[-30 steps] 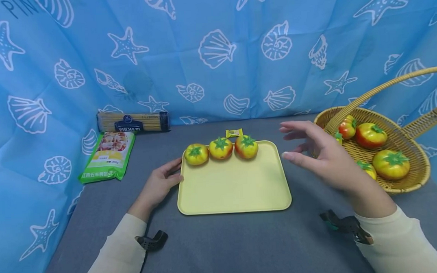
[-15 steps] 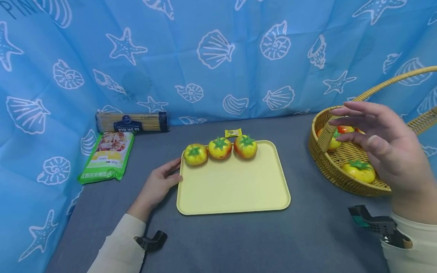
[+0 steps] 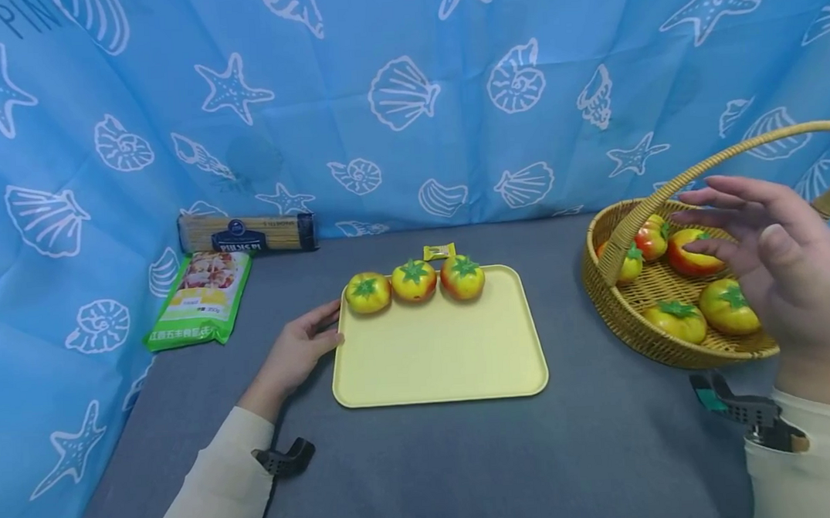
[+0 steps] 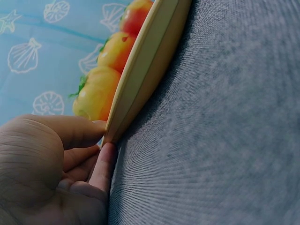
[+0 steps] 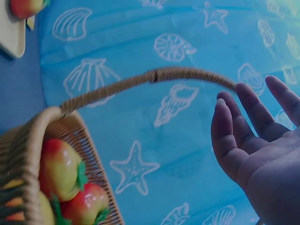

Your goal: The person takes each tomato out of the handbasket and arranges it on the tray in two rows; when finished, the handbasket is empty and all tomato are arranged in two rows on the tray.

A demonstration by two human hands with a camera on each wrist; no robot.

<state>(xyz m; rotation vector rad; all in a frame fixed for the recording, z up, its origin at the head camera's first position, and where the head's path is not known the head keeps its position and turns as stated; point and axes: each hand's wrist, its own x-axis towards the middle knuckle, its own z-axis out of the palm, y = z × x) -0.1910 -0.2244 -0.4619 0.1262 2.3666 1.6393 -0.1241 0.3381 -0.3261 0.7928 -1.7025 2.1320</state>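
"Yellow, flushed with red and capped in green, those tomatoes [image 3: 414, 282] look glossy. How many are there?"

"Three on the pale yellow tray [image 3: 438, 351], in a row along its far edge. Five more that I can see in the one woven basket [image 3: 615, 320], to the tray's right."

"And the hands?"

"The left hand's [image 3: 297, 353] grip is narrow, pinching the tray's left rim. The right hand's [image 3: 801, 273] is wide, fingers loosely bent above the basket's right side."

"What else is on the counter [image 3: 424, 467]?"

"One pack of spaghetti [image 3: 247, 233], one green bag [image 3: 199, 299] and one little yellow packet [image 3: 439, 251] just beyond the tray."
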